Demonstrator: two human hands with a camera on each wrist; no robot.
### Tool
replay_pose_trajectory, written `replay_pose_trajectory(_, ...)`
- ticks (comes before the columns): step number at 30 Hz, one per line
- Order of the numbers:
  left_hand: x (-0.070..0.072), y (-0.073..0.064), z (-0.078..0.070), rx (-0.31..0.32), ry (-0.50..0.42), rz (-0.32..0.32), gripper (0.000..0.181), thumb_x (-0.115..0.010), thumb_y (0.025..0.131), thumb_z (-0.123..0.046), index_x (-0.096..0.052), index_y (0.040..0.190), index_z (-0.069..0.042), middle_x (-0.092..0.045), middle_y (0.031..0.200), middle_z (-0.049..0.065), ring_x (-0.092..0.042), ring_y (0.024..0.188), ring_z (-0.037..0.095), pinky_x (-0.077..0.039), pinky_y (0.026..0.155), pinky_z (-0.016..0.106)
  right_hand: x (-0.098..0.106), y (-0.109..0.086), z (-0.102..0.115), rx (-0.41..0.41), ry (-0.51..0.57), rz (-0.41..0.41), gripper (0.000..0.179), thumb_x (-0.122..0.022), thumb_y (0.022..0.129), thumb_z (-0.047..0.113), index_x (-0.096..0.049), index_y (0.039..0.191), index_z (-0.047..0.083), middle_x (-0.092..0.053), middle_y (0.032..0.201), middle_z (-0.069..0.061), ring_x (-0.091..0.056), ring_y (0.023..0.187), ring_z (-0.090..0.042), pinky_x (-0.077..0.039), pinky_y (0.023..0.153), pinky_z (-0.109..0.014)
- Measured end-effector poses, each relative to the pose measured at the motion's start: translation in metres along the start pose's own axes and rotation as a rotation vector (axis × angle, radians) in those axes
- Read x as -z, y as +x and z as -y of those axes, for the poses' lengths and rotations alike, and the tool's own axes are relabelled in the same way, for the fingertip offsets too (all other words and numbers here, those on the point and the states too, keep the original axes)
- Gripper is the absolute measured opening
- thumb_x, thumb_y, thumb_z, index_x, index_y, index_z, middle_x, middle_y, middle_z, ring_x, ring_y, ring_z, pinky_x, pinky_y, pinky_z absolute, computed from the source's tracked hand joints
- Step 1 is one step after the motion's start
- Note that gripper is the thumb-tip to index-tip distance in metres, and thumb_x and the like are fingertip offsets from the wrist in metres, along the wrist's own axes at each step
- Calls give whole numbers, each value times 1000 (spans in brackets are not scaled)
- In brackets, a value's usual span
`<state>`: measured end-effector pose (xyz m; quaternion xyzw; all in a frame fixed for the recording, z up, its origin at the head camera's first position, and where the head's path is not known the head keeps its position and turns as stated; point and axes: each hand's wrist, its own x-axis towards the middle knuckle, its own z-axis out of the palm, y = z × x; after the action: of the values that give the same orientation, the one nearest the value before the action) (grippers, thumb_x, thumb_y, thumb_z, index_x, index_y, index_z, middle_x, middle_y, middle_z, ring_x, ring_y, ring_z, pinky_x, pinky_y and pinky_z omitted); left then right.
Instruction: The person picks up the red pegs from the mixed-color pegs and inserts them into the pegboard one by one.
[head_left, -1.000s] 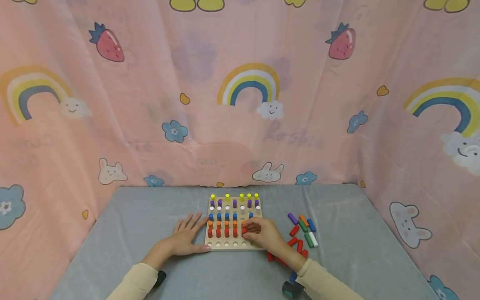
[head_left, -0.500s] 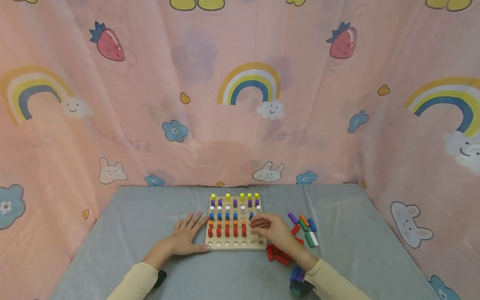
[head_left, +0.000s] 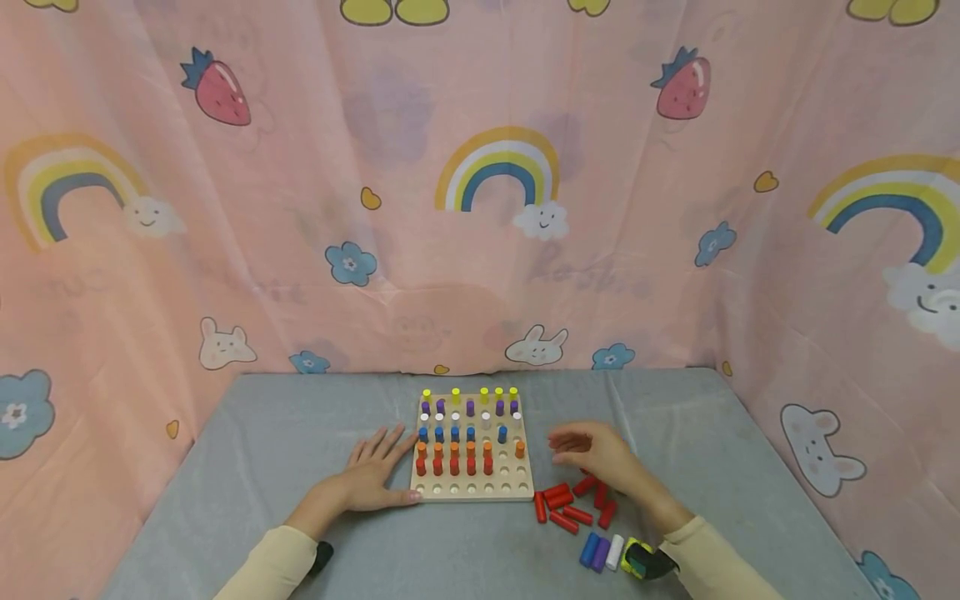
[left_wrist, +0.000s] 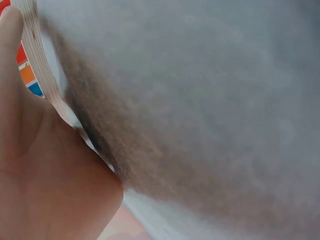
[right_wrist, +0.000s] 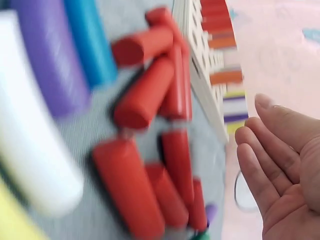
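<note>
A wooden pegboard (head_left: 474, 498) lies on the grey table, bearing rows of yellow, purple, white, blue, orange and red pegs; its front row of holes is bare. My left hand (head_left: 367, 482) rests flat along the board's left side, fingers spread, thumb by the front corner. To the right of the board, my right hand (head_left: 596, 454) hovers with loosely bent fingers. Nothing shows between those fingers (right_wrist: 260, 160) in the right wrist view. Beneath and in front of it lie loose red pegs (head_left: 578, 515). The rightmost standing red peg (head_left: 488, 466) sits beside bare holes.
Nearer the front edge, a blue peg (head_left: 589, 550), a purple peg (head_left: 602, 554), a white peg (head_left: 614, 552) and yellow pegs (head_left: 628, 567) lie side by side, partly behind the right wrist's camera strap. A pink patterned curtain (head_left: 480, 275) hangs behind the table.
My right hand has left the red peg upright in its row and moved right, off the board, over the loose pegs. The left hand stays in place.
</note>
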<state>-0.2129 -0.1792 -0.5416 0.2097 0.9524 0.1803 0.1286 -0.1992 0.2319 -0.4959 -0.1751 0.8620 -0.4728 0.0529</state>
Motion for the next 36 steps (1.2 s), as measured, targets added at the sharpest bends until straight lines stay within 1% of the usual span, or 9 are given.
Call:
replay_pose_trajectory(3, 0, 0, 1, -6, -5, -6, 103, -61, 79, -76, -16, 160, -29, -6, 170, 2, -1, 157, 35, -2, 122, 65, 11, -5, -7, 13, -65, -15, 32, -76, 87, 13, -70, 115, 0, -74, 108, -17, -71, 91, -14, -57, 76, -20)
replay_pose_trajectory(7, -1, 1, 2, -6, -3, -8, 103, -61, 80, -75, -16, 160, -29, -7, 170, 3, -1, 156, 35, -3, 122, 65, 21, -9, -14, -13, -138, -14, 30, -76, 87, 15, -71, 114, 3, -74, 109, -14, -71, 95, -20, -59, 80, -26)
replay_pose_trajectory(11, -2, 2, 3, -5, 1, -10, 103, -61, 80, -75, -16, 160, -29, -8, 170, 3, -2, 156, 35, -3, 122, 65, 26, -12, -20, -17, -194, -5, 27, -76, 86, 14, -72, 111, 4, -73, 109, -12, -70, 97, -26, -59, 84, -36)
replay_pose_trajectory(14, -2, 2, 3, -4, 2, -9, 103, -61, 80, -75, -16, 160, -28, -8, 170, 3, -3, 156, 35, -4, 122, 65, 27, -13, -25, 1, -218, -5, 26, -78, 84, 14, -73, 108, 5, -74, 106, -10, -70, 96, -26, -59, 85, -39)
replay_pose_trajectory(21, 0, 1, 2, 4, -1, 4, 103, -61, 80, -75, -16, 160, -29, -7, 170, 3, -2, 157, 35, -2, 122, 64, 31, -14, -36, 33, -294, 0, 23, -78, 83, 10, -74, 105, 7, -74, 104, -5, -68, 94, -20, -58, 85, -34)
replay_pose_trajectory(25, 0, 0, 1, 4, -4, 8, 103, -61, 79, -76, -16, 160, -29, -6, 170, 3, -1, 157, 35, -2, 122, 64, 30, -14, -39, 31, -335, -1, 21, -79, 82, 11, -75, 103, 10, -73, 103, -3, -66, 92, -17, -57, 83, -30)
replay_pose_trajectory(30, 2, 0, 0, 4, -11, 9, 103, -61, 79, -76, -16, 160, -29, -6, 170, 2, -1, 157, 35, -1, 122, 64, 28, -15, -41, 49, -392, -6, 17, -79, 82, 11, -76, 99, 14, -72, 100, 1, -64, 90, -15, -56, 82, -30)
replay_pose_trajectory(36, 2, 0, -1, 2, -16, 5, 103, -61, 79, -76, -16, 160, -29, -6, 170, 3, -1, 156, 36, -1, 122, 64, 26, -14, -42, 40, -393, -4, 15, -78, 83, 10, -77, 98, 15, -72, 99, 1, -63, 88, -13, -56, 80, -28)
